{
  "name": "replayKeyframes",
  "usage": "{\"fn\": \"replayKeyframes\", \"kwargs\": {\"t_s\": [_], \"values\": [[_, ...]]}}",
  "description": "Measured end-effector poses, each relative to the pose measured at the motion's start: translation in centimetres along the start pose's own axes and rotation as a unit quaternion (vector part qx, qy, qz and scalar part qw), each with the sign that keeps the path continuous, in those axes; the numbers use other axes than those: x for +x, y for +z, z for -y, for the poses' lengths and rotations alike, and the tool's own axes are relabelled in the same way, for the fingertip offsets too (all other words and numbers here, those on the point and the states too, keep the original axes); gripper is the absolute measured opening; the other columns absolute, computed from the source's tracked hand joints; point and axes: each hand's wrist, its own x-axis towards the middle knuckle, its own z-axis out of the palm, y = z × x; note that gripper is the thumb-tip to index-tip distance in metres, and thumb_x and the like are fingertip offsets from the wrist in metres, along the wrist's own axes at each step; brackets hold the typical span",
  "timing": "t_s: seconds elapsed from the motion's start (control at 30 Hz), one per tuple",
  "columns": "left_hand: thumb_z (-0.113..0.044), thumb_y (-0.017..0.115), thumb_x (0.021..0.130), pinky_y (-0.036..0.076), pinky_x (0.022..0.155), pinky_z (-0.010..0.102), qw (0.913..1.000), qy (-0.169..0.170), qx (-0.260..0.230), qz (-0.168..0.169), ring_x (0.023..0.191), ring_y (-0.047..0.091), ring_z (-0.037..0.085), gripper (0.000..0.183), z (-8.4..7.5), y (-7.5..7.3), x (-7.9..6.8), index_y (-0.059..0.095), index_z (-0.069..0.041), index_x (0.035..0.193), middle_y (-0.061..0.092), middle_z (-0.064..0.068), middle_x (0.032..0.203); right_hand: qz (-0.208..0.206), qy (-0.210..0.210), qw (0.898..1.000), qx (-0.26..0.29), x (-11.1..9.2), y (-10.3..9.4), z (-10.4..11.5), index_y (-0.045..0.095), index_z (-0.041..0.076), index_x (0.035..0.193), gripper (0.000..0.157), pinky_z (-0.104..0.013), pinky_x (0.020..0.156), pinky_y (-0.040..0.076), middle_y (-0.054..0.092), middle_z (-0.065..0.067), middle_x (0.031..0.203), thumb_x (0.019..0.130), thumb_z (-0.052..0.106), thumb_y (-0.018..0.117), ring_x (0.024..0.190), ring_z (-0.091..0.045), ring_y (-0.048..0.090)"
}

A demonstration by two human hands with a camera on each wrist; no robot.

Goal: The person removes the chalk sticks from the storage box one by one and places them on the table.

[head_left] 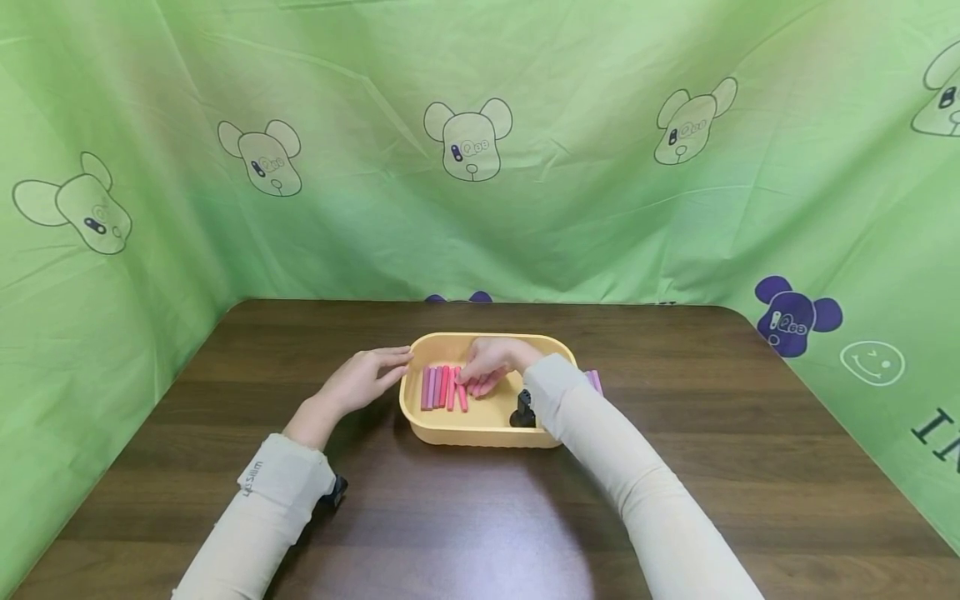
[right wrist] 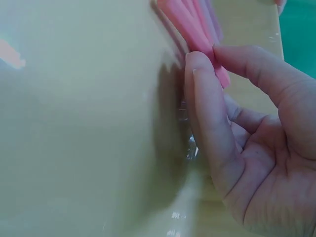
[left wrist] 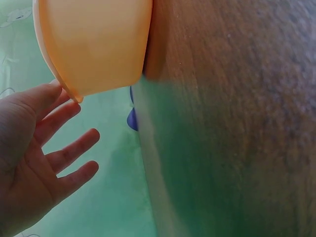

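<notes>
A yellow basin (head_left: 480,436) sits on the wooden table with pink and purple sticks (head_left: 437,387) lined side by side at its left end. Reaching into the basin, my right hand (head_left: 491,364) pinches a pink stick (right wrist: 222,76) between thumb and fingertips, beside the row. Its free fingers curl towards the palm. My left hand (head_left: 360,382) is at the basin's left end, touching the rim (left wrist: 49,64) with thumb and fingertips. The other fingers of that hand spread out loosely in the left wrist view. My right hand partly hides more pink sticks.
Purple sticks (head_left: 594,382) show just past the basin's right end, partly hidden by the right sleeve (head_left: 637,475). A black wrist camera (head_left: 522,410) hangs under the right wrist, over the basin. Green printed cloth (head_left: 480,242) rises behind the dark table (head_left: 420,525).
</notes>
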Motion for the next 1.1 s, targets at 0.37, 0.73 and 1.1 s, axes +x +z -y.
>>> {"fn": "replayKeyframes", "kwargs": {"t_s": [0.37, 0.73, 1.1], "values": [[-0.019, 0.057, 0.093, 0.039, 0.107, 0.045, 1.0000, -0.005, -0.003, -0.006, 0.127, 0.050, 0.029, 0.037, -0.1, -0.1, -0.1, 0.058, -0.004, 0.127, 0.055, 0.012, 0.134, -0.004, -0.022, 1.000, 0.022, -1.2, -1.1, -0.1, 0.061, 0.006, 0.071, 0.019, -0.015, 0.054, 0.053, 0.063, 0.001, 0.060, 0.089, 0.010, 0.059, 0.052, -0.005, 0.059], [-0.021, 0.058, 0.093, 0.039, 0.107, 0.046, 0.9999, -0.007, -0.005, -0.005, 0.128, 0.049, 0.030, 0.038, 0.2, 0.0, 0.0, 0.058, -0.005, 0.127, 0.056, 0.011, 0.133, -0.017, -0.062, 0.998, 0.022, -3.4, -2.9, -0.4, 0.065, 0.001, 0.083, 0.014, -0.017, 0.060, 0.055, 0.064, 0.001, 0.064, 0.090, 0.012, 0.058, 0.057, -0.004, 0.062], [-0.021, 0.058, 0.092, 0.040, 0.106, 0.047, 0.9999, -0.009, 0.003, -0.011, 0.126, 0.051, 0.030, 0.038, 0.3, 0.1, -0.1, 0.059, -0.006, 0.126, 0.058, 0.012, 0.131, -0.009, -0.085, 0.996, 0.039, -5.2, -3.6, -0.9, 0.066, 0.006, 0.078, 0.018, -0.019, 0.063, 0.056, 0.065, 0.002, 0.064, 0.091, 0.014, 0.057, 0.058, -0.005, 0.062]]}}
